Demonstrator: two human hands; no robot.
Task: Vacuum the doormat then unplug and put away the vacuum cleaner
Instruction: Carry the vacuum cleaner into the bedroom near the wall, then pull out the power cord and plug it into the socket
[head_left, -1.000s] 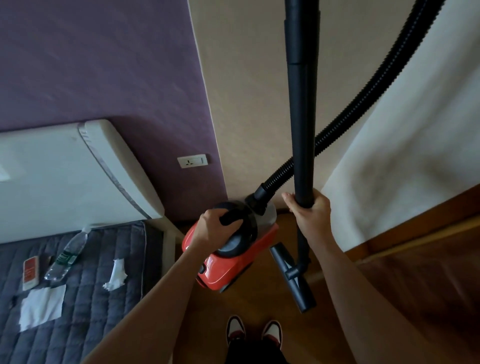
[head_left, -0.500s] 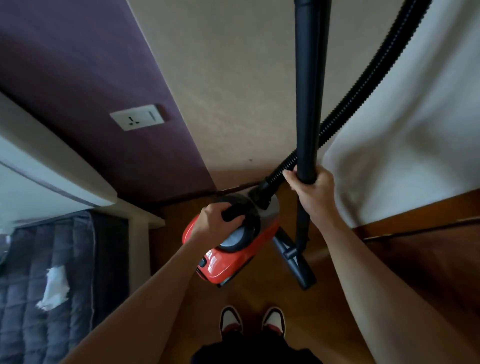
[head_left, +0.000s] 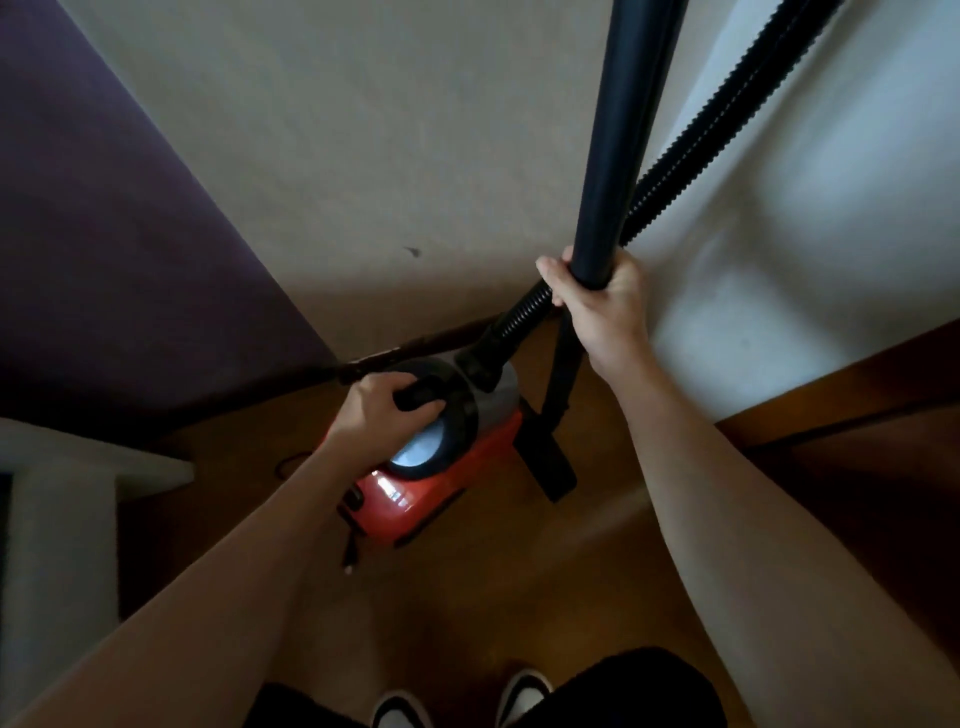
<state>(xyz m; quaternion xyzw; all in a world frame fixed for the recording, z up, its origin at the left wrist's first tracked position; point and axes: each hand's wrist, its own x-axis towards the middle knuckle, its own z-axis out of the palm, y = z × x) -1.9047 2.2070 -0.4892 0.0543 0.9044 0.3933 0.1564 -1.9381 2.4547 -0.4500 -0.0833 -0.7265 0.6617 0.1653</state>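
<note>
A red canister vacuum cleaner (head_left: 410, 499) with a black round top hangs above the wooden floor near the room's corner. My left hand (head_left: 379, 413) grips its black carry handle. My right hand (head_left: 597, 301) grips the upright black wand (head_left: 623, 130), which runs up out of the frame. The ribbed black hose (head_left: 727, 104) leaves the canister top and climbs to the upper right. The floor nozzle (head_left: 545, 457) hangs at the wand's lower end, beside the canister. A short cord end with the plug (head_left: 349, 558) dangles under the canister. No doormat is in view.
A purple wall (head_left: 104, 234) meets a beige wall (head_left: 363, 156) in the corner ahead. A white curtain (head_left: 831, 208) hangs at the right. A white ledge (head_left: 78, 457) juts in at the left. My shoes (head_left: 457, 701) stand on the wooden floor (head_left: 519, 597).
The view has swung right and closer to the corner; the wall socket, bed and headboard have left the frame. Both hands keep their hold as the vacuum moves toward the corner.
</note>
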